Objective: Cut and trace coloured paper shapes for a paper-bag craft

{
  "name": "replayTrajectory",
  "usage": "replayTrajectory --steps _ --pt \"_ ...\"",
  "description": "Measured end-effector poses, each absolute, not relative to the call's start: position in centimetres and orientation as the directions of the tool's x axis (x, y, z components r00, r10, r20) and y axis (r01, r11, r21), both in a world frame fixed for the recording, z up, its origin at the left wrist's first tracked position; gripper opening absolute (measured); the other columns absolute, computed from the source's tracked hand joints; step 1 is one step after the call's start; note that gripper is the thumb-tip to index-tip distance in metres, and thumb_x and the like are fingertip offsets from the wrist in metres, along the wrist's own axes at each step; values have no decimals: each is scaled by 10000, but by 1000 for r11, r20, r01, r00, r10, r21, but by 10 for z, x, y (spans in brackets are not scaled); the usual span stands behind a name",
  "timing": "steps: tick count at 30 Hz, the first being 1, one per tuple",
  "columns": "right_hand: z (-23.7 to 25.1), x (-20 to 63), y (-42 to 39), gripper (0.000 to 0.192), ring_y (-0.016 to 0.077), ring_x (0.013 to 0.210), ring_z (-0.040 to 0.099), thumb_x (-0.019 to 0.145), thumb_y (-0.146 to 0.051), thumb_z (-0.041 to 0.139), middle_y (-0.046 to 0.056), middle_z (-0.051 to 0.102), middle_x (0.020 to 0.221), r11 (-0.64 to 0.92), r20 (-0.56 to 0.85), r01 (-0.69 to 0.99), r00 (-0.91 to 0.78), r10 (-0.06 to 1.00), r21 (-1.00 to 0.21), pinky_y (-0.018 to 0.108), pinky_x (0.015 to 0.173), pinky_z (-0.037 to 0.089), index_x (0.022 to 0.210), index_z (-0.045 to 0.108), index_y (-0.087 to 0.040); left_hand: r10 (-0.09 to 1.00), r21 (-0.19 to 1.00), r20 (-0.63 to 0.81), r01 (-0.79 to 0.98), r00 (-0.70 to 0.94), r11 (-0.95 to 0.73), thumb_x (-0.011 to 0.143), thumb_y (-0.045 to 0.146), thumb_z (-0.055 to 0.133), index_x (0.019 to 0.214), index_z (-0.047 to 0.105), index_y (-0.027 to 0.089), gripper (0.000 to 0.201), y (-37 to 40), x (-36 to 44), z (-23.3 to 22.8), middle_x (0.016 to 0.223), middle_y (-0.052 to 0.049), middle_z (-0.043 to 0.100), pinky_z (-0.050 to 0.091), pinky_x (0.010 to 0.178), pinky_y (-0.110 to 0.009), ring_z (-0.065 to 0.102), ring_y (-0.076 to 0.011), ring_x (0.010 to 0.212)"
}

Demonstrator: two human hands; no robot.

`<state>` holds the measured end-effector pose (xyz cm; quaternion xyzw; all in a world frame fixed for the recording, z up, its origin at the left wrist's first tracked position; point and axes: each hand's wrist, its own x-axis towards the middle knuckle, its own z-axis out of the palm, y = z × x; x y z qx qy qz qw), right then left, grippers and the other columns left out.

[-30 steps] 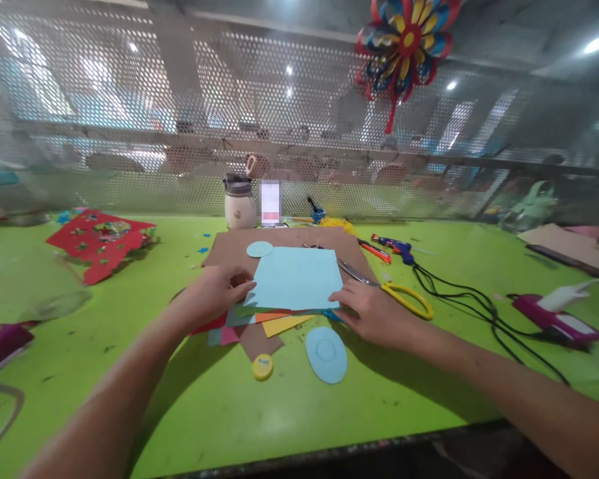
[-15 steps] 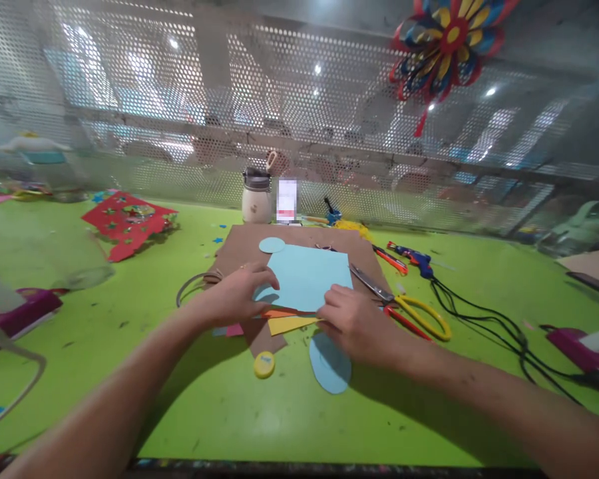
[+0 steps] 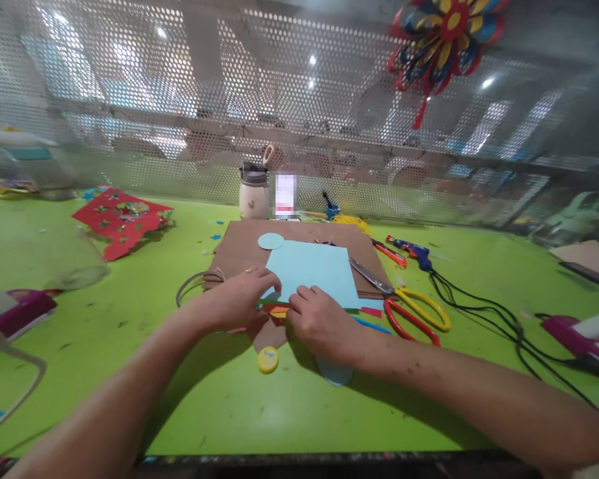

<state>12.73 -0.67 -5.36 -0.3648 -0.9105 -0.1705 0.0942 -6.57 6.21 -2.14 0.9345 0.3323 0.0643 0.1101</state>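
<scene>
Indoors, green table (image 3: 289,412), perforated metal screen (image 3: 180,100), paper pinwheel (image 3: 446,33)

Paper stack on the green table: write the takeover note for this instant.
Left hand: fingertips on the near left corner of the light blue sheet, not closed on it.
Right hand: fingers at the stack's near edge, over the coloured sheets beneath.
Stack lies on brown cardboard; scissors right, yellow cap near.
Done: two blue round pieces are cut.
Left: the blue sheet is uncut.
</scene>
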Motion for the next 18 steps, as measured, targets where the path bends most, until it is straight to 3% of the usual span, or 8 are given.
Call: replayTrajectory --steps 10,18 --pt "-63 130 -5 182 216 747 433 860 -84 497 82 550 751 645 382 754 -636 670 123 334 633 309 719 598 -140 642 267 63 606 765 -749 763 214 548 979 585 222 219 60 -65 -17 1035 -70 599 452 788 -320 590 -237 917" --pt "-52 136 -1 190 199 792 466 892 -111 483 63 540 759 644 451 762 -552 701 -69 304 670 371 760 618 -136 654 238 112 619 748 -749 749 146 506 996 581 225 270 69 -68 -21 1046 -68 593 436 793 -322 579 -235 923"
